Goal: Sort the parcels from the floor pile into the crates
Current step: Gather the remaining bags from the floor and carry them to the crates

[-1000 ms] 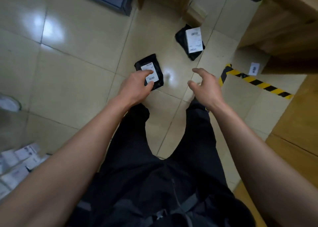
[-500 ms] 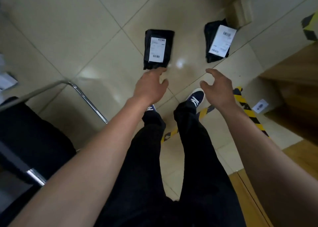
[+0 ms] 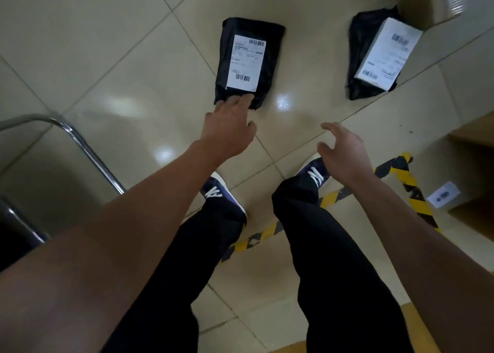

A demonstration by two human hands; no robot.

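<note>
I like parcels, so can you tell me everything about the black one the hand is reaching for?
The black parcel is a soft, slightly shiny plastic bag lying flat on the tiled floor. A white paper label with barcodes at its top and bottom covers most of its upper side. The bag looks sealed and a little wrinkled. The left hand reaches to its near edge, fingertips touching or just over it. Nothing else touches it.

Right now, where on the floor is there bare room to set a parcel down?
Bare tile lies between the two black parcels, and a broad patch left of the nearer one, up to the chrome chair frame. It is crowded at the right, where the hazard tape meets the wooden furniture, and around the shoes.
</note>
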